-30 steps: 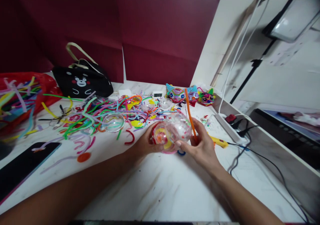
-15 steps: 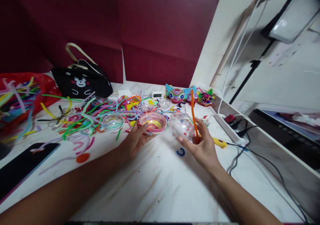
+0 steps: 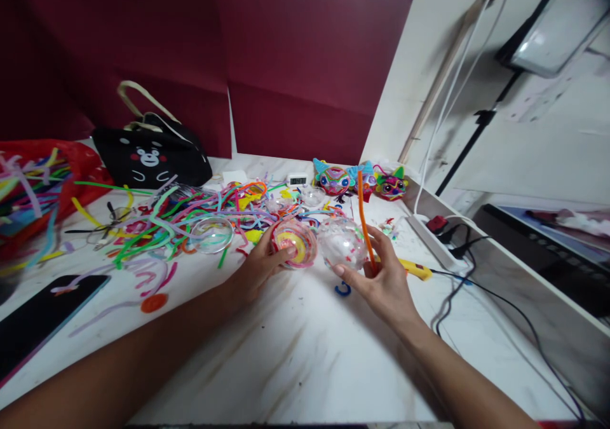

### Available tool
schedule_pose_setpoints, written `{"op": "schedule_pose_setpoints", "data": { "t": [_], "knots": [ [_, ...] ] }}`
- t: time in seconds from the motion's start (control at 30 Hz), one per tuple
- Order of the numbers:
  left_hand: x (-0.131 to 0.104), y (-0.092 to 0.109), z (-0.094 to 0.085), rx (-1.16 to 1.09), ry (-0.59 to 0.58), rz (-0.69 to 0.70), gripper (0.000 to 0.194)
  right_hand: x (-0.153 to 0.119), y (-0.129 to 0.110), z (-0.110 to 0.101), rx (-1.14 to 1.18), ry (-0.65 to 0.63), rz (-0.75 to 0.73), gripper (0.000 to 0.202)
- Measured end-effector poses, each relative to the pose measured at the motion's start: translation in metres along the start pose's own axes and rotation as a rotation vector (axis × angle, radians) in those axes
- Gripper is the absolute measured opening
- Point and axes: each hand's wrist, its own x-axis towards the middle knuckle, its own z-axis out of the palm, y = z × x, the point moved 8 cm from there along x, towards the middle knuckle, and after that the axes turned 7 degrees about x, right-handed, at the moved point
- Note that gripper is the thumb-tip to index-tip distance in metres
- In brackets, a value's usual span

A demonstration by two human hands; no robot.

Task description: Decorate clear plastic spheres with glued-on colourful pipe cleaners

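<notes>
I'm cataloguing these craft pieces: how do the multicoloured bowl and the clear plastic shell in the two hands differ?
Colour: the multicoloured bowl has pink and yellow rings; the clear plastic shell is see-through with reddish specks.
Hold: the left hand grips the bowl; the right hand holds the shell, plus an orange pipe cleaner.
Both look rounded.

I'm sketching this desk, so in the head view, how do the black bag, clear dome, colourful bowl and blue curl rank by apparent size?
Largest to smallest, as they look:
1. Black bag
2. Clear dome and colourful bowl: too alike to rank
3. Blue curl
</notes>
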Motion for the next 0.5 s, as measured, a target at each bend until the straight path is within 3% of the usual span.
{"op": "schedule_pose_setpoints", "data": {
  "t": [0.2, 0.33, 0.5],
  "knots": [
    [0.009, 0.001, -0.018, 0.33, 0.133, 0.15, 0.085, -0.002, -0.001, 0.002, 0.022, -0.018, 0.025, 0.089],
    [0.007, 0.008, -0.024, 0.525, 0.165, 0.179, 0.077, -0.003, -0.003, 0.002, 0.019, -0.024, 0.028, 0.09],
    [0.0, 0.023, -0.03, 0.609, 0.278, 0.186, 0.065, -0.004, -0.005, 0.002, 0.009, -0.016, 0.054, 0.09]
  ]
}}
